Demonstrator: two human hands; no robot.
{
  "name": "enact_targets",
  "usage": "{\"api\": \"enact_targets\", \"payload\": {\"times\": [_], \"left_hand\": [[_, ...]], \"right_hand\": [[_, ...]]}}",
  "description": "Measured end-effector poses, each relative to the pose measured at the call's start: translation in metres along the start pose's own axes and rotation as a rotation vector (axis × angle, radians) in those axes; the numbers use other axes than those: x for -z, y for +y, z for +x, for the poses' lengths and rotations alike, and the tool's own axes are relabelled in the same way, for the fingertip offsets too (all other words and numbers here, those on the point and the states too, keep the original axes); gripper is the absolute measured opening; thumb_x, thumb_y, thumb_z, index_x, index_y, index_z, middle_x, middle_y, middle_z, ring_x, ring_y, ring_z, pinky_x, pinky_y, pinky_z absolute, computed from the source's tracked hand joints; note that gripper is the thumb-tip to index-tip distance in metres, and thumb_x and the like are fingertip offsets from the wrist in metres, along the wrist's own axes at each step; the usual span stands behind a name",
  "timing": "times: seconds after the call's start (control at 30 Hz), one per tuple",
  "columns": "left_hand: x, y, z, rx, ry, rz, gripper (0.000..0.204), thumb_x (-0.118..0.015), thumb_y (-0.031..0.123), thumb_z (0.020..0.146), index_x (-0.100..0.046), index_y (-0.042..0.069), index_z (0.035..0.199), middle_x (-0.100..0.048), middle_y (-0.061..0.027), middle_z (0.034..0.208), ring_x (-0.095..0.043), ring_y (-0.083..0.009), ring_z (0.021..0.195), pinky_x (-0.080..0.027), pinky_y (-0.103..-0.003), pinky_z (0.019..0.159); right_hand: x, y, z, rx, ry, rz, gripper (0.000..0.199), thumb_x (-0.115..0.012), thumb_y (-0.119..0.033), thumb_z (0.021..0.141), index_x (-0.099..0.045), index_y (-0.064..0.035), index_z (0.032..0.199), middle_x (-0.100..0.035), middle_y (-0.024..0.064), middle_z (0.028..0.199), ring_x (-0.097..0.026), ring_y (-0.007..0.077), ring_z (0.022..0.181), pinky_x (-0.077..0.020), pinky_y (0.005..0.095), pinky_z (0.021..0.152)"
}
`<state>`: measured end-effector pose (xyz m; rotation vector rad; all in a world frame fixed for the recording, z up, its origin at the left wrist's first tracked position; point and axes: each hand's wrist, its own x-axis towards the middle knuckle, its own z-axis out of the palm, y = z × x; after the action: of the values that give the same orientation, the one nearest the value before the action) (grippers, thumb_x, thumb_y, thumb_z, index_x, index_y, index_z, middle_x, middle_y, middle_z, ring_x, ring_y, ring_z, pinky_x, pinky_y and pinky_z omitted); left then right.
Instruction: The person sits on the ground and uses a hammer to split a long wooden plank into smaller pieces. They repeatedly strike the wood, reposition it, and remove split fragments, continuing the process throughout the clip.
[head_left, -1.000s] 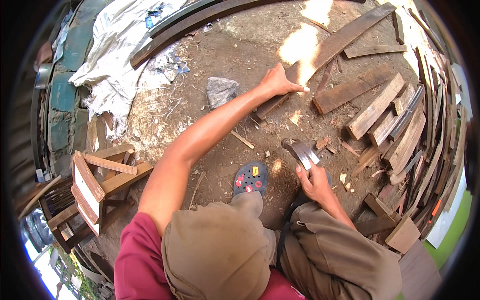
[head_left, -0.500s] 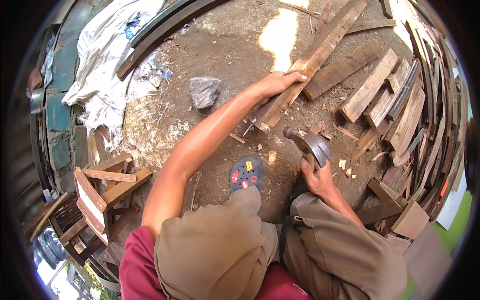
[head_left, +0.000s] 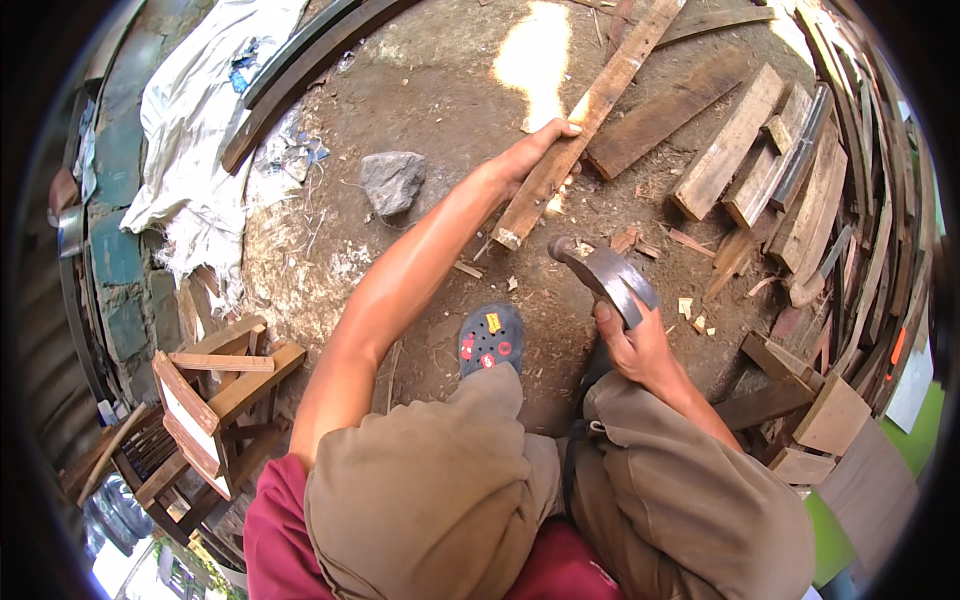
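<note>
My left hand [head_left: 535, 158] is wrapped round a long wooden beam [head_left: 560, 165], thumb across its upper face and fingers hidden behind. The beam runs from its near end in front of me toward the far right. A thin spike, perhaps a nail, shows beside that near end. In my right hand [head_left: 640, 345] is a claw hammer [head_left: 608, 272], gripped just below its dark metal head. The hammer is apart from the beam, above my right knee; most of its handle is hidden by my hand.
Beyond my clog [head_left: 491, 335] lies a grey stone [head_left: 392, 182] on the dirt floor. Short planks [head_left: 730, 145] and stacked timber fill the right side. A wooden frame [head_left: 230, 385] stands at the left, below a white sack [head_left: 190, 130]. Dark bars [head_left: 300, 85] lie at the far left.
The beam has turned in my left hand and now shows a narrower face. My right hand still holds the hammer, nearly in place. The whole view has shifted slightly.
</note>
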<state>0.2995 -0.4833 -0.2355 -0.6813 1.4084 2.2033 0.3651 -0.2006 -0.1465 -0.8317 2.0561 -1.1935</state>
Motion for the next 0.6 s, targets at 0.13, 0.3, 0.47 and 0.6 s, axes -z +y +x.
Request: {"api": "enact_targets", "payload": {"times": [0.13, 0.3, 0.47, 0.6], "left_hand": [[0.007, -0.003, -0.001, -0.038, 0.028, 0.083, 0.061, -0.062, 0.058, 0.090, -0.066, 0.002, 0.113, -0.067, -0.0111, 0.094, -0.065, -0.0169, 0.075, -0.053, -0.032, 0.066], [-0.018, 0.012, -0.016, -0.146, 0.198, 0.459, 0.077, -0.066, 0.058, 0.090, -0.062, -0.007, 0.130, -0.069, -0.0222, 0.117, -0.069, -0.0257, 0.101, -0.054, -0.036, 0.086], [-0.017, 0.012, -0.023, -0.149, 0.239, 0.407, 0.088, -0.066, 0.063, 0.088, -0.058, -0.012, 0.133, -0.066, -0.0286, 0.122, -0.067, -0.0306, 0.110, -0.052, -0.041, 0.094], [-0.023, 0.020, -0.026, -0.061, 0.199, 0.470, 0.091, -0.051, 0.067, 0.097, -0.048, -0.009, 0.147, -0.050, -0.0300, 0.148, -0.047, -0.0348, 0.139, -0.034, -0.043, 0.116]], "right_hand": [[-0.007, 0.001, 0.005, -0.131, -0.066, 0.051, 0.027, -0.055, -0.027, 0.105, -0.059, -0.0001, 0.106, -0.054, 0.0106, 0.066, -0.053, 0.0224, 0.058, -0.0437, 0.0363, 0.057], [0.000, -0.002, 0.001, -0.195, 0.039, 0.027, 0.026, -0.059, -0.022, 0.103, -0.060, 0.0014, 0.112, -0.058, 0.0130, 0.067, -0.058, 0.0235, 0.056, -0.0457, 0.0389, 0.058], [0.006, -0.004, 0.005, -0.402, 0.066, 0.264, 0.033, -0.061, -0.018, 0.101, -0.050, 0.0015, 0.125, -0.064, 0.0120, 0.083, -0.061, 0.0159, 0.058, -0.0469, 0.0330, 0.050], [0.015, -0.002, 0.016, -0.467, 0.110, 0.436, 0.043, -0.063, -0.012, 0.098, -0.040, 0.0008, 0.133, -0.062, 0.0142, 0.105, -0.059, 0.0113, 0.058, -0.0451, 0.0266, 0.042]]}}
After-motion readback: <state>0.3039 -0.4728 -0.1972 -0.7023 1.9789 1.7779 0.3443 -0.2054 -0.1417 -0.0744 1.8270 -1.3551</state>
